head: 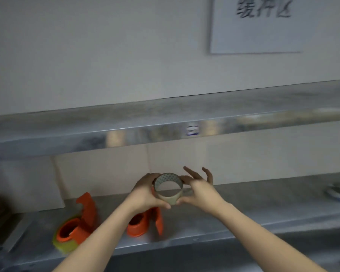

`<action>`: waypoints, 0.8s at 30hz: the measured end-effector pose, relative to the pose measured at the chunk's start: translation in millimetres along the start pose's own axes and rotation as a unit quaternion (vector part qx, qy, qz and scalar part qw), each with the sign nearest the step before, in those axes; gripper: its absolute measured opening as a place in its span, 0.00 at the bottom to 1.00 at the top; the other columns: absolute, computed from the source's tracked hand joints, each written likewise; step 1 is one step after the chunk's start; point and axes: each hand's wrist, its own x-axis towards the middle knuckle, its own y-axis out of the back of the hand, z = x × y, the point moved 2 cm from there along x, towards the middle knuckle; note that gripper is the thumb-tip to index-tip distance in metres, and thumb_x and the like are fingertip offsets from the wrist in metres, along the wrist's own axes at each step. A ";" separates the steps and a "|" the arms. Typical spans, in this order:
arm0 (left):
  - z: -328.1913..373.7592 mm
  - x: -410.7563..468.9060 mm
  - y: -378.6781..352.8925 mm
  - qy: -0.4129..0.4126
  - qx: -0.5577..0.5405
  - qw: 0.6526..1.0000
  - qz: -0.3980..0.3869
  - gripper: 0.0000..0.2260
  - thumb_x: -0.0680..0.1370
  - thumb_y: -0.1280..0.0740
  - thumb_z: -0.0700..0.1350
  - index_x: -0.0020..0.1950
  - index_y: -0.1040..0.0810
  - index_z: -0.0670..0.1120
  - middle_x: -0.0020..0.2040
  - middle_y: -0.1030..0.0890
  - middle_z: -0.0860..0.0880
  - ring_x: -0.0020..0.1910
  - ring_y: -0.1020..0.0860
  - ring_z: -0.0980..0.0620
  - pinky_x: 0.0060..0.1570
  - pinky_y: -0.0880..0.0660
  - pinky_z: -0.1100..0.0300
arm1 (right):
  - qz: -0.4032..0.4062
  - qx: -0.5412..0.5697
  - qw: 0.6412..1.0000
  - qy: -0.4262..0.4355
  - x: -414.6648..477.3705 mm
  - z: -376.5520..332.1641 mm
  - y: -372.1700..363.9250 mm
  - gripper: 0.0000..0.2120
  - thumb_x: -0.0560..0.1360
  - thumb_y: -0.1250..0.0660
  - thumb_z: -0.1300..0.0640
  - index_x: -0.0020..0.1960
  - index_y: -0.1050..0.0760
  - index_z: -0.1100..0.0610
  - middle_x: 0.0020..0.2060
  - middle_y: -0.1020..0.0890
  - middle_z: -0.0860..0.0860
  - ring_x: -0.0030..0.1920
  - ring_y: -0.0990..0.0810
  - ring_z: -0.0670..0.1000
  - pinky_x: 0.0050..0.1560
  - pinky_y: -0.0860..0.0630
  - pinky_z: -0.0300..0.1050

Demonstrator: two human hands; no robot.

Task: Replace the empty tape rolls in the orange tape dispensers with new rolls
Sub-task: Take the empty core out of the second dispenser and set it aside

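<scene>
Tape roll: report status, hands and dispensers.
Both hands, left and right, gripping tape roll above shelf. Two orange dispensers on shelf, left one carrying yellowish tape. Nothing in the way.

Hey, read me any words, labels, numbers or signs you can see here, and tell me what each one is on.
White sign on the wall: three large dark Chinese characters, blurred; possibly "缓冲区", not certain.
Small label on the upper shelf's front edge: blue and white marks, too blurred to read.
Tape roll held in both hands: patterned core, no readable text.
Orange dispensers: no text visible.
</scene>
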 end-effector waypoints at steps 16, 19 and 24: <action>301.1 68.4 -340.0 -0.104 -0.050 0.983 -0.145 0.35 0.56 0.16 0.50 0.54 0.34 0.62 0.52 0.29 0.64 0.54 0.29 0.63 0.48 0.36 0.80 | 0.035 -0.002 0.980 -0.195 -268.2 318.6 187.8 0.35 0.65 0.27 0.41 0.68 0.32 0.48 0.68 0.28 0.42 0.74 0.42 0.41 0.72 0.54 0.45; 330.3 96.9 -374.0 -0.106 -0.054 0.981 -0.153 0.35 0.56 0.16 0.49 0.55 0.31 0.62 0.55 0.25 0.59 0.55 0.26 0.61 0.49 0.35 0.78 | 0.053 0.003 0.978 -0.203 -278.9 364.2 206.4 0.34 0.65 0.27 0.42 0.68 0.33 0.48 0.68 0.28 0.44 0.73 0.41 0.41 0.68 0.52 0.40; 367.0 147.7 -423.9 -0.113 -0.052 0.981 -0.152 0.33 0.54 0.16 0.48 0.50 0.30 0.63 0.52 0.23 0.60 0.52 0.24 0.62 0.54 0.28 0.69 | 0.049 0.007 0.977 -0.206 -276.3 440.5 229.0 0.34 0.66 0.27 0.43 0.69 0.33 0.48 0.67 0.27 0.43 0.73 0.39 0.42 0.70 0.50 0.42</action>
